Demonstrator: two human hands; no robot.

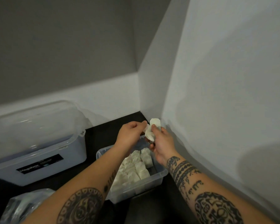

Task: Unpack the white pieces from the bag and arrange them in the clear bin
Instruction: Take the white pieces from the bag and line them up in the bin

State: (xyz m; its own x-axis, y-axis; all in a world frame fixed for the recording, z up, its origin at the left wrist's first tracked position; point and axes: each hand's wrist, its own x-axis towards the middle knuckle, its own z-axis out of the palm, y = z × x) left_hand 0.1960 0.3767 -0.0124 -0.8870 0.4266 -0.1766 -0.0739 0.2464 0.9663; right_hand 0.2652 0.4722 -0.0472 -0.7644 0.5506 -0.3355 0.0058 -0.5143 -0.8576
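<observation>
We pinch a crumpled white wrapped piece [152,130] in both grips, left hand [131,133] and right hand [162,143], its clear plastic bin [153,178] lying toward 6 o'clock.

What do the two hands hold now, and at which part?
Both hold white pieces above the clear bin: left hand pinches the left edge, right hand grips the lower right part.
</observation>
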